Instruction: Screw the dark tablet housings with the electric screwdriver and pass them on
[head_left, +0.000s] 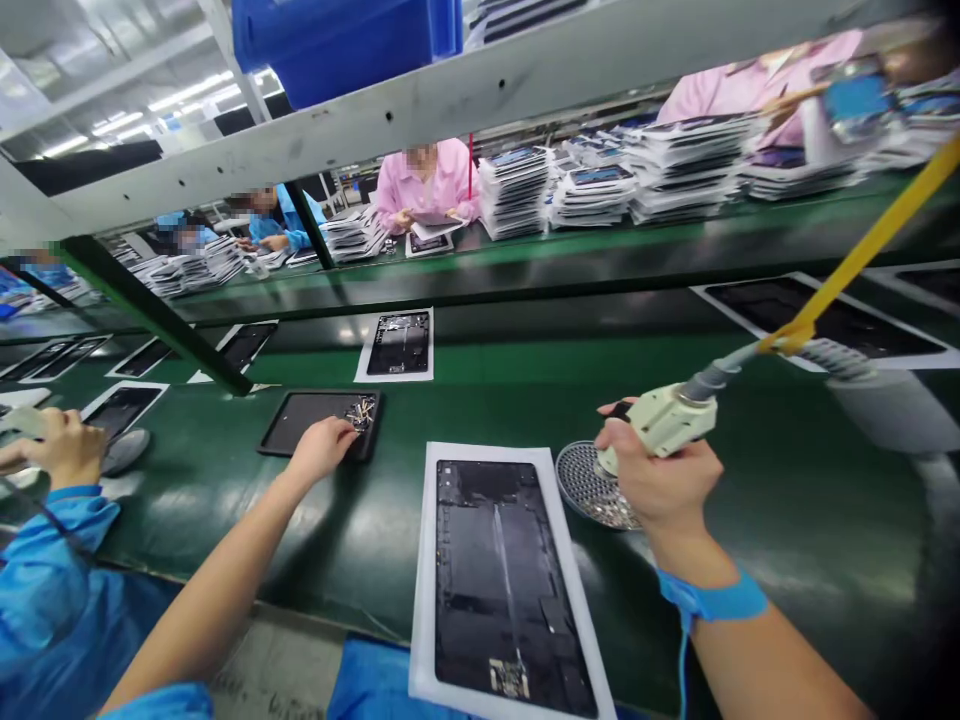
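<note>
My left hand [324, 447] reaches into a shallow black tray [289, 425], its fingers pinched at a heap of small metal parts [361, 412]. Whether a part is between the fingertips is hidden. Wrapped in my right hand [664, 478] is a pale electric screwdriver [670, 420], hung from above by a yellow strap [877, 250]. Its tip points down over a round perforated dish [577, 470] with tiny screws in it. Between my hands an opened black tablet housing [491, 560] lies on a white sheet [426, 560]. A blue wrist strap [720, 598] circles my right wrist.
More tablet housings on white sheets, such as one housing [401, 343], lie along the green bench [495, 375]. A co-worker's hand [71, 450] is at the far left. A green post [161, 318] and a shelf beam [420, 105] stand ahead. People sit behind stacks.
</note>
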